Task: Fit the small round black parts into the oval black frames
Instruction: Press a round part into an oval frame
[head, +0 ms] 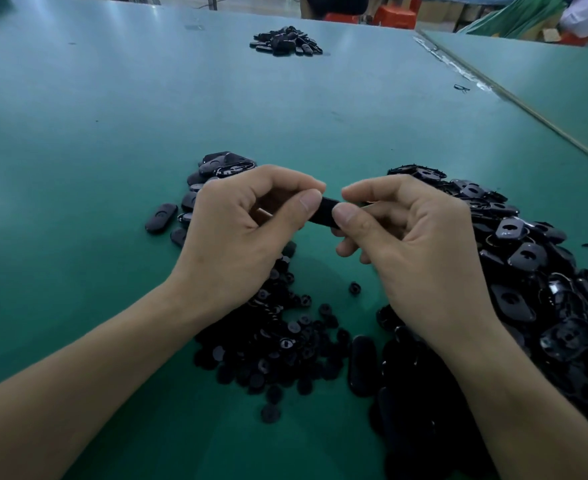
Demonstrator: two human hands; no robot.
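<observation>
Our left hand (244, 230) and right hand (417, 247) both pinch one oval frame (323, 212), held up over the heap of round parts (285, 344) on the table (112, 133). We judge it the press-in step; the part itself is hidden. Next we need a square, firm squeeze.

No writing, label, brand, number or sign can be read anywhere. The glossy black oval plastic frames (521, 258) heaped at the right of the frame show only dark moulded shapes, with no legible characters.
</observation>
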